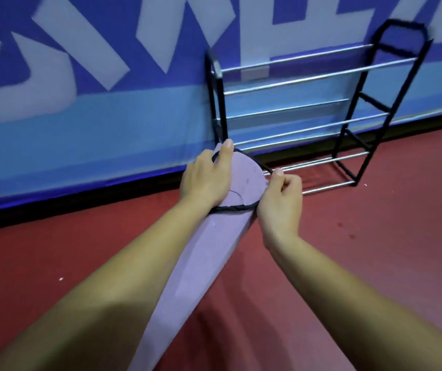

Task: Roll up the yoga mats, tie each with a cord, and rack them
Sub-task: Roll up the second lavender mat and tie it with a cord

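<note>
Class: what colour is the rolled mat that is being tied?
The mat is pale purple, shown in the head view.

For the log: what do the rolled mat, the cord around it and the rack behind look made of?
Mat: matte lilac foam by its look, thick and soft-edged at the rolled end. Cord: black, with a twisted texture, likely textile or elastic. Rack: glossy silver rods, probably metal tube; its black side frames are dull, plastic or painted metal, unclear.
</note>
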Tool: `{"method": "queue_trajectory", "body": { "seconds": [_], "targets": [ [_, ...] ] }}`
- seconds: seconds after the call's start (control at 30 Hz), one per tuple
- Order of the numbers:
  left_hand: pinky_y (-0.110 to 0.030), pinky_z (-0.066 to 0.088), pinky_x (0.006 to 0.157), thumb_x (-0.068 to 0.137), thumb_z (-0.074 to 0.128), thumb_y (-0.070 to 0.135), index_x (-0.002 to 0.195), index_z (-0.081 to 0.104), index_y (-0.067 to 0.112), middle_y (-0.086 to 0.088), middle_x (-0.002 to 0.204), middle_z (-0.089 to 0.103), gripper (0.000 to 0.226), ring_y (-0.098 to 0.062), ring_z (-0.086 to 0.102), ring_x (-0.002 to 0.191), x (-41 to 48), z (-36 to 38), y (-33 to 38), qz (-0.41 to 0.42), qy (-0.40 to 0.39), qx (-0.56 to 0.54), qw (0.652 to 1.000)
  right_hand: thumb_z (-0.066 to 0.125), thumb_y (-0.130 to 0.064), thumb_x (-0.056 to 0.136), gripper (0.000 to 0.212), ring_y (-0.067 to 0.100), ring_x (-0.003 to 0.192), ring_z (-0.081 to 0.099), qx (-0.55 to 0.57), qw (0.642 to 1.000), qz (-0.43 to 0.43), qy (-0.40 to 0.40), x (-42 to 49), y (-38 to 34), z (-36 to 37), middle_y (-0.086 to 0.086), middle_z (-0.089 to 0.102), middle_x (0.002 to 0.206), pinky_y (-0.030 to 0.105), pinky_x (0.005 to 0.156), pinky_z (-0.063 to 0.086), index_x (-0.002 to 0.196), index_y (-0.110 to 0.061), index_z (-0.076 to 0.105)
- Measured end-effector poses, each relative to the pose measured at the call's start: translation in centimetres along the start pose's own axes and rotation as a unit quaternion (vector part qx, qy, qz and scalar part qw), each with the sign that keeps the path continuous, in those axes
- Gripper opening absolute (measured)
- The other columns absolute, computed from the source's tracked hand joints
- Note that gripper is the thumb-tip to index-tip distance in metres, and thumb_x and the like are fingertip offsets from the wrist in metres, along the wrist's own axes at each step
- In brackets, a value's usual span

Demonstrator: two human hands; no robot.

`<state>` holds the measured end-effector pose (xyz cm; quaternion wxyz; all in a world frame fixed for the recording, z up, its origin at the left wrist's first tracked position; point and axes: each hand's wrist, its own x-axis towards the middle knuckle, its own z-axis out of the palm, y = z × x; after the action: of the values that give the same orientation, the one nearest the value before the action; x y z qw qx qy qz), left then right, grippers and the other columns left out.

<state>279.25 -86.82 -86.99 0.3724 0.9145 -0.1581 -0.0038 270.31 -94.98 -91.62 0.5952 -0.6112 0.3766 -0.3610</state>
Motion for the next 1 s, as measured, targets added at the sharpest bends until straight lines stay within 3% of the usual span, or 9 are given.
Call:
{"method": "queue_trajectory", "body": {
  "seconds": [0.2,0.3,0.47,0.57,0.63,0.73,0.83,0.9,1.0],
  "targets": [
    [-0.038,0.036,0.075,0.097,0.031,0.061,0.082,0.051,0.023,-0.008,0.095,0.067,0.046,-0.035,0.056,0.098,-0.3,-13.0,-0.1,-0.005,0.115,-0.139,0.984,0.042,-0.033,0.108,0.026,-0.01,0.069,0.052,-0.052,0.992,-0.085,-0.081,-5.4,-12.7,5.3,-0.012,0.054,0.076,0.027,0.062,0.026,0.095,-0.012,0.049],
    [-0.034,0.036,0.073,0.094,0.032,0.064,0.086,0.05,0.024,0.011,0.077,0.06,0.045,-0.019,0.054,0.081,-1.2,-18.1,-0.6,-0.006,0.158,-0.209,0.965,0.042,-0.032,0.108,0.022,0.001,0.07,0.052,-0.067,0.986,-0.109,-0.108,-8.3,-17.1,7.5,-0.013,0.055,0.078,0.025,0.062,0.03,0.092,-0.017,0.045],
    [-0.016,0.035,0.105,0.093,0.034,0.06,0.146,0.046,0.02,0.014,0.142,0.052,0.067,0.004,0.047,0.13,-2.7,-23.2,-3.3,-0.035,0.182,-0.286,0.94,0.041,-0.035,0.107,0.02,0.017,0.078,0.053,-0.101,0.974,-0.109,-0.173,-12.0,-20.1,10.7,-0.009,0.057,0.082,0.027,0.066,0.028,0.093,-0.021,0.044],
    [-0.012,0.028,0.11,0.095,0.036,0.052,0.154,0.033,0.028,0.03,0.149,0.037,0.063,0.011,0.034,0.138,-3.4,-25.5,-4.8,-0.039,0.19,-0.291,0.937,0.043,-0.033,0.108,0.022,0.005,0.069,0.051,-0.103,0.967,-0.112,-0.203,-14.1,-20.9,11.9,-0.014,0.055,0.077,0.021,0.06,0.031,0.088,-0.024,0.042],
    [-0.022,0.034,0.112,0.095,0.039,0.046,0.147,0.042,0.027,0.024,0.145,0.045,0.056,0.002,0.042,0.137,-4.1,-27.1,-6.0,-0.047,0.206,-0.291,0.933,0.044,-0.032,0.107,0.023,-0.005,0.073,0.054,-0.109,0.961,-0.119,-0.225,-15.3,-21.3,12.3,-0.014,0.056,0.078,0.01,0.061,0.034,0.085,-0.03,0.04],
    [-0.045,0.045,0.106,0.093,0.047,0.044,0.125,0.056,0.028,0.004,0.128,0.062,0.037,-0.02,0.058,0.121,-5.4,-29.2,-7.4,-0.062,0.226,-0.334,0.913,0.046,-0.031,0.106,0.02,-0.006,0.077,0.054,-0.122,0.945,-0.14,-0.268,-16.6,-22.0,12.9,-0.013,0.056,0.081,0.008,0.064,0.035,0.087,-0.026,0.043],
    [-0.024,0.047,0.094,0.092,0.051,0.054,0.119,0.05,0.024,0.003,0.116,0.062,0.04,-0.004,0.061,0.107,-6.9,-30.9,-8.0,-0.11,0.205,-0.314,0.92,0.047,-0.035,0.106,0.025,0.003,0.075,0.053,-0.141,0.929,-0.149,-0.308,-17.0,-22.8,13.3,-0.009,0.056,0.08,0.02,0.062,0.031,0.085,-0.021,0.044],
    [-0.009,0.041,0.075,0.092,0.055,0.057,0.107,0.04,0.019,0.007,0.096,0.054,0.043,0.011,0.052,0.077,-7.9,-31.8,-7.9,-0.165,0.206,-0.277,0.924,0.047,-0.036,0.106,0.026,0.004,0.071,0.052,-0.149,0.929,-0.128,-0.315,-17.0,-23.4,13.6,-0.009,0.055,0.079,0.026,0.063,0.028,0.085,-0.02,0.044],
    [-0.015,0.039,0.064,0.078,0.052,0.07,0.092,0.037,0.018,0.007,0.081,0.042,0.056,0.002,0.04,0.062,-9.0,-32.8,-8.0,-0.201,0.242,-0.245,0.917,0.051,-0.038,0.104,0.029,0.0,0.064,0.052,-0.172,0.919,-0.112,-0.337,-17.0,-23.8,14.2,-0.009,0.055,0.071,0.028,0.059,0.025,0.082,-0.02,0.043]
  ]
}}
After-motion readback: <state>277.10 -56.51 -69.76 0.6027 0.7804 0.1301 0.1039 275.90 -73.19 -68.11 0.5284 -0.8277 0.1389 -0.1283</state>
